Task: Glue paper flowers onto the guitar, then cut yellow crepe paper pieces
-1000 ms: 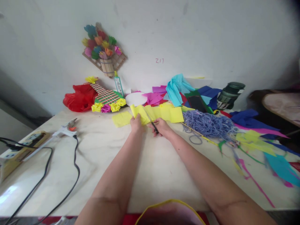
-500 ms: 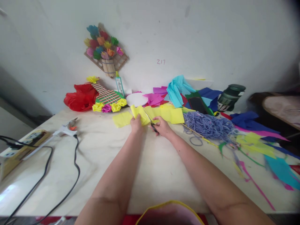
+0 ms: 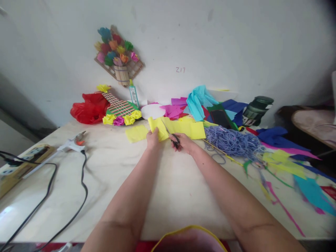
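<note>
Left hand [image 3: 153, 137] is clamped on the near edge of a long yellow crepe-paper sheet [image 3: 187, 127], thumb on top, with the sheet's left end raised off the pale wooden table [image 3: 168, 189]. Right hand [image 3: 186, 142] is closed through the handles of a pair of black-handled metal scissors [image 3: 171, 135]. The blades point to eleven o'clock and lie across the sheet just beside the left hand's fingers. How far the blades are spread is too small to tell. The sheet sits at twelve o'clock from the person, far across the table, running from the left hand toward three o'clock. A separate small yellow paper piece [image 3: 136, 133] lies flat at nine o'clock of the left hand, just beside it. A tangle of purple yarn [image 3: 232, 140] lies at three o'clock of the right hand, near. A white hot-glue gun [image 3: 70, 144] rests at nine o'clock, well apart. A white round disc [image 3: 152, 111] sits at twelve o'clock, just beyond the sheet. A crumpled red plastic bag [image 3: 88, 109] lies at ten o'clock by the wall, and a dark green lidded jar [image 3: 256, 110] stands at two o'clock.
</note>
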The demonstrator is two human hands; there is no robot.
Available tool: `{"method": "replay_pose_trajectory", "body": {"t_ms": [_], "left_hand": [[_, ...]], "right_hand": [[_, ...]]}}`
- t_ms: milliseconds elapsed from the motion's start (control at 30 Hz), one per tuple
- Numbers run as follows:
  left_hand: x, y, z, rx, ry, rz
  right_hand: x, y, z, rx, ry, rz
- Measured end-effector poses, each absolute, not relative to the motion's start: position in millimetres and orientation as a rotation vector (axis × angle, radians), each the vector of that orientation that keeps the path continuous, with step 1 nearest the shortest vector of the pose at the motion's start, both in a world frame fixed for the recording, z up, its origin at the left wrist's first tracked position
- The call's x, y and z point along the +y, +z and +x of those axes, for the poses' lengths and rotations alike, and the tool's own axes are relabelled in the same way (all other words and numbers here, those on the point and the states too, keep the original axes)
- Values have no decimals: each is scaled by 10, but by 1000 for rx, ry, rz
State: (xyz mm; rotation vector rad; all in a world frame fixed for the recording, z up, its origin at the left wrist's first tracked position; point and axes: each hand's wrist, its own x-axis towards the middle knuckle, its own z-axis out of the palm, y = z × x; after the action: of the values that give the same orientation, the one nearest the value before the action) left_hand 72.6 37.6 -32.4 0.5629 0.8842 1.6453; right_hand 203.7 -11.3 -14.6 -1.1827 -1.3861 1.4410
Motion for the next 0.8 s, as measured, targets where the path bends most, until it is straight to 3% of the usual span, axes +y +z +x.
{"method": "replay_pose_trajectory", "body": {"t_ms": [800], "left_hand": [[425, -376, 715, 884, 1655, 584]], "right_hand": [[10, -157, 1946, -1373, 1406, -1160]]}}
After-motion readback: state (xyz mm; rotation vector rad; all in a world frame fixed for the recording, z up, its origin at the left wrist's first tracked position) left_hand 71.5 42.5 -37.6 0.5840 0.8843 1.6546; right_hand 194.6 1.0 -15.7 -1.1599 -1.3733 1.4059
